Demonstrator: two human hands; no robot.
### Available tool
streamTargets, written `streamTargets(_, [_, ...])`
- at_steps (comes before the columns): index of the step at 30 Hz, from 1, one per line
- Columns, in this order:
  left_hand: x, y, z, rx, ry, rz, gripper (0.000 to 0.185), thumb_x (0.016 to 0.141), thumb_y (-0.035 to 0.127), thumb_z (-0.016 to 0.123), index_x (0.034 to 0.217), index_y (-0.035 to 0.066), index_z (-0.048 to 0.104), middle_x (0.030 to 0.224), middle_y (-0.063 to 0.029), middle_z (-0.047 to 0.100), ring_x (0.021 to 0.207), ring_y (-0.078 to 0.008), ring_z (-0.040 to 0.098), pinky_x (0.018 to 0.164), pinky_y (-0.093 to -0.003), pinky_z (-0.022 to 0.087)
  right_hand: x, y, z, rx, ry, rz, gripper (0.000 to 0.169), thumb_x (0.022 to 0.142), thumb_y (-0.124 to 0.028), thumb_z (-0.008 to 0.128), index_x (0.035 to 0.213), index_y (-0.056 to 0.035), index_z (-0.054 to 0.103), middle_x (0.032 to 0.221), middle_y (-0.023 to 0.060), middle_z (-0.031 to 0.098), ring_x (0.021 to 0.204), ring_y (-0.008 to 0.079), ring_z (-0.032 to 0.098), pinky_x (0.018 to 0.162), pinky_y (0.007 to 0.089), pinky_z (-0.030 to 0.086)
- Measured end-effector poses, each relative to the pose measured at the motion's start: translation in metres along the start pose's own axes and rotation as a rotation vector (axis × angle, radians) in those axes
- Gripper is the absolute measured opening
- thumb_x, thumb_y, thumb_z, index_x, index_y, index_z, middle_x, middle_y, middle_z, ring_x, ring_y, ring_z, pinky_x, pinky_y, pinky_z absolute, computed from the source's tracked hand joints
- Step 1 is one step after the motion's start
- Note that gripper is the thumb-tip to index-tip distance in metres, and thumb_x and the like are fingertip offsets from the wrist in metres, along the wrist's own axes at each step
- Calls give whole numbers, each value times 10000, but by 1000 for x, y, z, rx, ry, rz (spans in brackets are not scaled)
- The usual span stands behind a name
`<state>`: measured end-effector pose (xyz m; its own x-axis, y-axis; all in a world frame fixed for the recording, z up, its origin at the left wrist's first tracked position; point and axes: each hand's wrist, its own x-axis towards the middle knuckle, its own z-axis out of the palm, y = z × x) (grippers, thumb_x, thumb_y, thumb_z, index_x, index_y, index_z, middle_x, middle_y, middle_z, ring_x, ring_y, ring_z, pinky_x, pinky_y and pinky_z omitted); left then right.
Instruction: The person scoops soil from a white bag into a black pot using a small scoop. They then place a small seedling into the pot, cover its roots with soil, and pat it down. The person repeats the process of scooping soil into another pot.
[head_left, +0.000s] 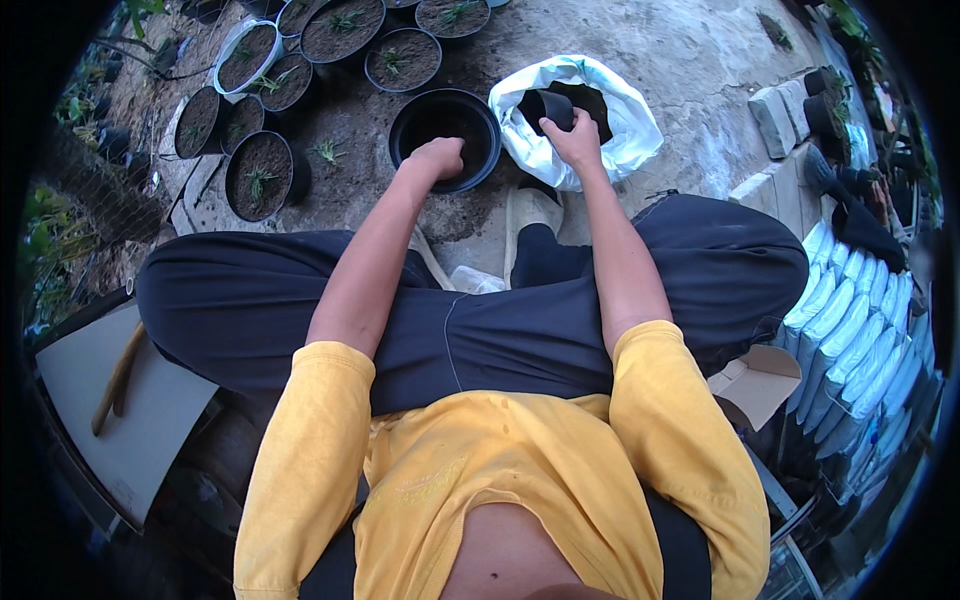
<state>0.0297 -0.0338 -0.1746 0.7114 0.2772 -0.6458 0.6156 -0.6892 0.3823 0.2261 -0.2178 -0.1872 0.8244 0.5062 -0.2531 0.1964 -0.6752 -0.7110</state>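
Note:
My left hand (441, 156) reaches into a large black plastic plant pot (489, 142) on the ground before me. Its fingers are curled down and mostly hidden, so I cannot tell whether they hold anything. The inside of the pot is dark. To the right, my right hand (576, 142) grips a small black plastic container (555, 107) by its edge. This container is tilted in the mouth of a white plastic sack (630, 124) with its top rolled down. Dark contents, apparently soil (595, 99), show inside the sack.
Several soil-filled pots with small grassy plants, including a nearby black pot (257, 178) and a white-rimmed one (274, 56), stand at upper left. A loose plant (328, 152) lies on the concrete. Concrete blocks (772, 124) and stacked filled plastic bags (847, 337) are at right.

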Motion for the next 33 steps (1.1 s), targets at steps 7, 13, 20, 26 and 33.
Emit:
streamTargets(7, [-4,-1,-2,1,100,-60,393,897,118,494,1272,74,600,1272,-195,626,1195,-345,596,999,-460,492,-3,-7,-30,24,164,78,830,698,-476,789,1229,104,524,1201,294,573,1141,385,576,1001,430,460])
streamTargets(13, [-6,-1,-3,-33,164,-75,431,879,88,482,1295,51,591,1237,-232,628,1168,-370,602,997,-463,489,-18,-24,-64,106,226,49,819,698,-474,798,1193,117,525,1160,280,587,1074,340,615,929,410,501])
streamTargets(20, [4,-7,-2,-50,215,-61,305,902,92,525,1193,51,605,1266,-201,624,1181,-365,600,982,-464,503,-40,-62,-59,148,114,-236,814,731,-455,809,1237,99,493,1156,220,542,941,295,617,863,379,521])
streamTargets(26, [-8,-7,-9,-174,298,-186,367,882,76,584,1239,-2,545,1237,-267,613,1180,-396,591,1000,-461,491,-86,-112,-29,-164,31,-557,864,674,-426,853,1321,-44,426,1228,209,478,1074,394,602,887,445,534])
streamTargets(33, [0,-18,-1,-222,362,-140,453,847,60,581,1287,-24,511,1244,-287,591,1206,-409,562,1002,-465,473,-95,-117,-19,-220,4,-726,786,693,-315,857,1298,-53,429,1220,158,479,1114,345,565,903,408,524])
